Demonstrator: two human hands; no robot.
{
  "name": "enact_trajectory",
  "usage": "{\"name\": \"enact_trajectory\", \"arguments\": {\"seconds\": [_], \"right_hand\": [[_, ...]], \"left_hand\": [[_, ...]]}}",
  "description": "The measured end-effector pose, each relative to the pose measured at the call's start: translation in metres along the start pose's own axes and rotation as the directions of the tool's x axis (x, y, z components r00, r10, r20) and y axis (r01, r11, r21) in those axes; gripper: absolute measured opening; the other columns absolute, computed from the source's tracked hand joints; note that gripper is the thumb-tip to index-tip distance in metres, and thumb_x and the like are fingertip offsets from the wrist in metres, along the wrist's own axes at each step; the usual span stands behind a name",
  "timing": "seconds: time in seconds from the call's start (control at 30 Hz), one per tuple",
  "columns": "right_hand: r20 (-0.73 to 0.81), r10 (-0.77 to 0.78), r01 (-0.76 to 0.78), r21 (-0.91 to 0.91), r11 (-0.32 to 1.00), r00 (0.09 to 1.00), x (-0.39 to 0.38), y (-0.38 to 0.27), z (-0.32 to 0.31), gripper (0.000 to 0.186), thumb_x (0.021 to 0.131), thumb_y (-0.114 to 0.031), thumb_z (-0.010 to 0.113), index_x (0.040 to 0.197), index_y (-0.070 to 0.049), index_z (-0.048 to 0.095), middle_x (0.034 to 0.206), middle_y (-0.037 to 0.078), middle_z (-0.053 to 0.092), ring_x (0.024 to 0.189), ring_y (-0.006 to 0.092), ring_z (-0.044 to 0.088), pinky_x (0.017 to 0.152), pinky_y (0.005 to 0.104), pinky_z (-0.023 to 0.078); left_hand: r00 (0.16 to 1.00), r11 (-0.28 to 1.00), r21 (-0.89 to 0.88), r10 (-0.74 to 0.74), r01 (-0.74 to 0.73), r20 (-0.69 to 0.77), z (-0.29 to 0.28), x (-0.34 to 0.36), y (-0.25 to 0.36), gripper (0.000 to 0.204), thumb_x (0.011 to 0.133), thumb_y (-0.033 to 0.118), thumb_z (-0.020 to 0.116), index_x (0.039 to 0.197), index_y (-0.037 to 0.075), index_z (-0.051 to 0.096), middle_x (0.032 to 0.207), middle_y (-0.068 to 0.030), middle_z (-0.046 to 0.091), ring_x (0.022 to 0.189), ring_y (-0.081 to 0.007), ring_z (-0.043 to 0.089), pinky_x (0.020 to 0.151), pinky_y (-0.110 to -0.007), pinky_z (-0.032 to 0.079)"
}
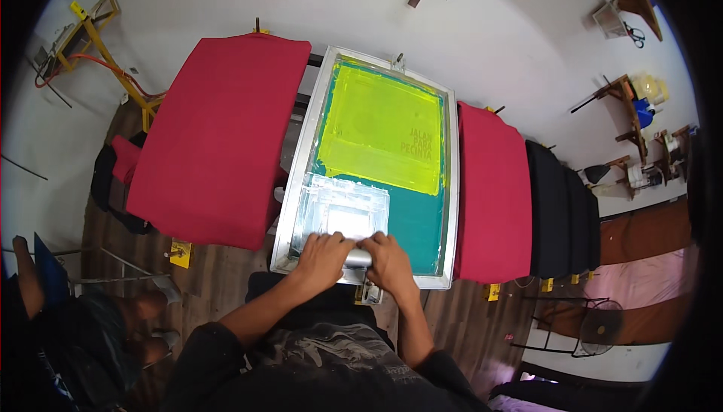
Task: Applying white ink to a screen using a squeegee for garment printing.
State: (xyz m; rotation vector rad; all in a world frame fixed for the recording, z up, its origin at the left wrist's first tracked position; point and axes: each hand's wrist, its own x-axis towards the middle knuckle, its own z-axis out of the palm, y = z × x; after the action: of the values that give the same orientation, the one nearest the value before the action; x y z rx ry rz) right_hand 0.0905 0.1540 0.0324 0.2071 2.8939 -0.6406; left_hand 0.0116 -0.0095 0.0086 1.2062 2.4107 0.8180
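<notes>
My left hand (320, 260) and my right hand (385, 263) are side by side at the near end of an aluminum-framed printing screen (452, 186), both closed on a silver squeegee (354, 257). The squeegee lies in white ink (324, 205) spread over the screen's lower left. The screen has a teal mesh (414, 231) and a large bright yellow-green area (380, 107) with faint lettering at its far part. A metal clamp (373, 294) sits below the near frame edge.
Red garments (203, 133) (493, 193) lie on boards either side, black ones (557, 209) further right. A seated co-worker (90, 337) is at lower left. A fan (599, 329) stands at lower right, wooden shelves (625, 111) line the right wall, and a yellow metal stand (102, 43) is upper left.
</notes>
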Motion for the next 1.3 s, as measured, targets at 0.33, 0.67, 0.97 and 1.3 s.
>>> {"name": "enact_trajectory", "arguments": {"seconds": [0.33, 0.67, 0.97, 1.3], "right_hand": [[-0.131, -0.015, 0.008, -0.049, 0.999, 0.991, 0.005, 0.000, 0.036, 0.058, 0.057, 0.005, 0.068, 0.112, -0.009, 0.059, 0.106, 0.014, 0.054, 0.096, 0.0374, 0.051, 0.085, 0.0438, 0.049], [-0.101, -0.006, -0.002, -0.075, 0.997, 0.995, 0.018, -0.011, 0.016, 0.041, 0.065, -0.001, 0.069, 0.104, -0.012, 0.068, 0.098, 0.015, 0.063, 0.091, 0.0380, 0.061, 0.077, 0.0468, 0.054], [-0.091, 0.110, -0.115, -0.052, 0.992, 0.990, 0.069, -0.011, 0.009, 0.039, 0.066, 0.000, 0.062, 0.103, -0.012, 0.069, 0.098, 0.013, 0.065, 0.096, 0.0365, 0.062, 0.082, 0.0450, 0.053], [0.004, 0.083, -0.083, 0.027, 0.996, 0.997, 0.006, -0.037, 0.024, 0.041, 0.061, 0.001, 0.067, 0.101, -0.010, 0.071, 0.097, 0.010, 0.067, 0.098, 0.0341, 0.062, 0.085, 0.0418, 0.053]], "left_hand": [[0.982, 0.998, 0.001, 0.057, -0.057, -0.178, 0.030, -0.007, -0.027, 0.043, 0.071, -0.006, 0.061, 0.113, 0.006, 0.060, 0.105, -0.0122, 0.058, 0.108, -0.0296, 0.057, 0.087, -0.043, 0.041], [0.998, 0.998, 0.032, 0.056, -0.057, 0.030, -0.012, 0.012, -0.028, 0.024, 0.075, 0.002, 0.062, 0.099, 0.006, 0.067, 0.096, -0.0157, 0.065, 0.092, -0.0336, 0.064, 0.085, -0.047, 0.041], [0.997, 0.998, 0.024, 0.061, -0.063, 0.048, -0.022, 0.063, -0.065, 0.035, 0.067, 0.001, 0.068, 0.101, 0.010, 0.070, 0.094, -0.0164, 0.066, 0.091, -0.0371, 0.065, 0.081, -0.046, 0.052], [0.980, 0.996, 0.009, 0.084, -0.087, 0.178, -0.015, -0.008, -0.044, 0.029, 0.068, 0.002, 0.064, 0.097, 0.006, 0.069, 0.090, -0.0204, 0.066, 0.086, -0.0398, 0.065, 0.077, -0.048, 0.052]]}}
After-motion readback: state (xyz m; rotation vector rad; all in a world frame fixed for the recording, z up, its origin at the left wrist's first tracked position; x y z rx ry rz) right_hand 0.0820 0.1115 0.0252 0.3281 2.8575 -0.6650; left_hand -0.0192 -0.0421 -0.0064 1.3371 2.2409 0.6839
